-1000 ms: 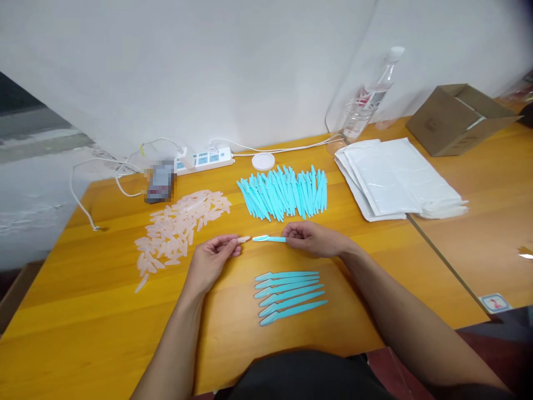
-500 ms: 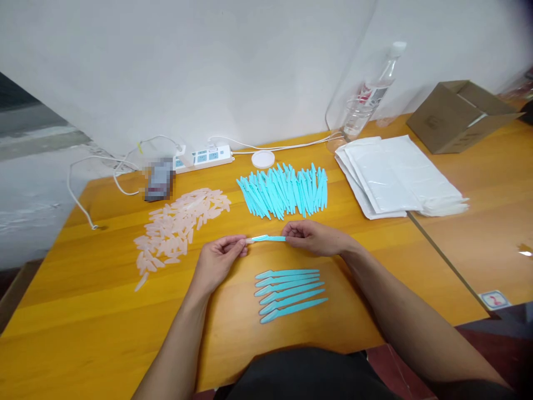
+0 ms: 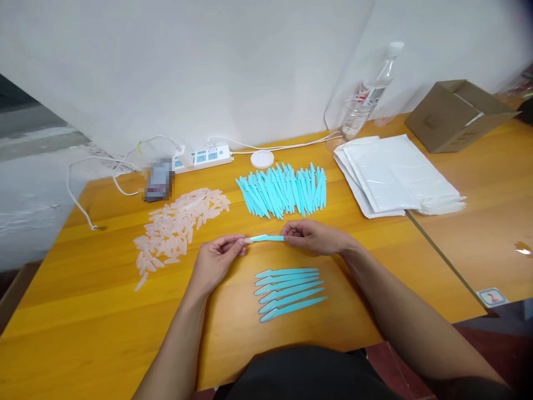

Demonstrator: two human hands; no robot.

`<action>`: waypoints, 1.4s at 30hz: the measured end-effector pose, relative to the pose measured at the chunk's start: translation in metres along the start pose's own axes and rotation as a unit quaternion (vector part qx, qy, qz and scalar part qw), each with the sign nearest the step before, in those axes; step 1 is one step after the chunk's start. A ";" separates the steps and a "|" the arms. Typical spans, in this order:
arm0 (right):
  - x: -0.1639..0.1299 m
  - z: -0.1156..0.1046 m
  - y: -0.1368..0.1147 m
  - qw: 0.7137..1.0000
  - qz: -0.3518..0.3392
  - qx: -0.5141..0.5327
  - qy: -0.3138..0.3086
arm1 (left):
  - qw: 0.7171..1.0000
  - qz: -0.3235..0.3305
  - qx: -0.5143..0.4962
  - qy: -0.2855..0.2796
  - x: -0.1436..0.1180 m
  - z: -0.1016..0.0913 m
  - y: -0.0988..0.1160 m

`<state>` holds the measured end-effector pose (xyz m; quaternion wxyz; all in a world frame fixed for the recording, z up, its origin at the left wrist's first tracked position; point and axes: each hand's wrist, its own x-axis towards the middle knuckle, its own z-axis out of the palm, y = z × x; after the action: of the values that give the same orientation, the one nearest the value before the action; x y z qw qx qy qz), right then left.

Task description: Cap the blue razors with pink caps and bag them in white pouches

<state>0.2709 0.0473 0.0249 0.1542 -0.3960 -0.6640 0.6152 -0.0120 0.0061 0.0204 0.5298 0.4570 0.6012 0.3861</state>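
Between my hands a turquoise eyebrow razor (image 3: 273,238) lies level above the table. My right hand (image 3: 312,236) pinches its handle end. My left hand (image 3: 220,258) grips a translucent blade cap (image 3: 249,240), which meets the razor's blade end; how far it covers the blade is hard to see. Below them, several capped turquoise razors (image 3: 291,291) lie side by side in a row. Beyond my hands spreads a pile of turquoise razors (image 3: 283,191). To the left is a heap of loose translucent caps (image 3: 172,228).
Along the wall are a power strip (image 3: 208,158) with white cables, a blurred dark device (image 3: 159,179), a round white lid (image 3: 262,159) and a clear bottle (image 3: 368,97). White plastic packets (image 3: 391,172) and an open cardboard box (image 3: 453,119) stand on the right of the wooden table (image 3: 95,328).
The view has shifted very slightly. Both hands keep the same hold on the razor and cap, with no clear movement between them.
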 end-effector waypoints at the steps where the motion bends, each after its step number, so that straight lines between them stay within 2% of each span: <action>1: 0.000 0.000 0.000 1.000 -0.001 0.001 0.000 | 1.000 0.005 0.001 0.004 0.000 0.000 0.000; 4: -0.001 -0.002 0.000 1.000 -0.001 -0.004 0.004 | 1.000 0.016 0.007 0.018 0.001 -0.003 0.000; 10: -0.002 -0.001 -0.003 1.000 0.008 -0.005 0.005 | 1.000 0.010 0.010 0.004 0.000 -0.003 0.000; 15: -0.003 -0.004 -0.003 1.000 0.006 -0.010 0.008 | 0.999 0.024 0.016 0.024 0.000 -0.009 0.002; 19: -0.001 -0.001 -0.003 1.000 0.008 -0.012 0.007 | 1.000 0.013 0.012 0.005 0.000 -0.002 0.000; 24: -0.001 0.005 -0.005 0.999 0.004 -0.035 0.009 | 0.997 0.035 0.043 -0.061 -0.002 0.014 -0.009; 27: -0.005 0.006 -0.008 0.992 -0.011 -0.118 0.043 | 0.978 0.098 0.152 -0.106 -0.007 0.013 -0.008; 31: -0.012 0.010 -0.014 0.972 -0.066 -0.224 0.039 | 0.922 0.192 0.287 -0.175 -0.014 0.007 0.002; 33: -0.013 0.012 -0.017 0.962 -0.073 -0.263 0.027 | 0.907 0.219 0.304 -0.193 -0.015 0.005 0.006; 36: -0.015 0.014 -0.021 0.950 -0.082 -0.299 0.015 | 0.896 0.248 0.318 -0.186 -0.015 0.008 0.007; 40: -0.018 0.013 -0.024 0.954 -0.068 -0.291 -0.035 | 0.875 0.273 0.337 -0.216 -0.016 0.012 0.006; 42: -0.019 0.011 -0.024 0.954 -0.051 -0.290 -0.049 | 0.875 0.274 0.328 -0.227 -0.016 0.010 0.007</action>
<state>0.2671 0.0279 0.0509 0.0311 -0.3583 -0.8402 0.4058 -0.0003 -0.0072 0.0303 0.3444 0.8260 0.4075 0.1819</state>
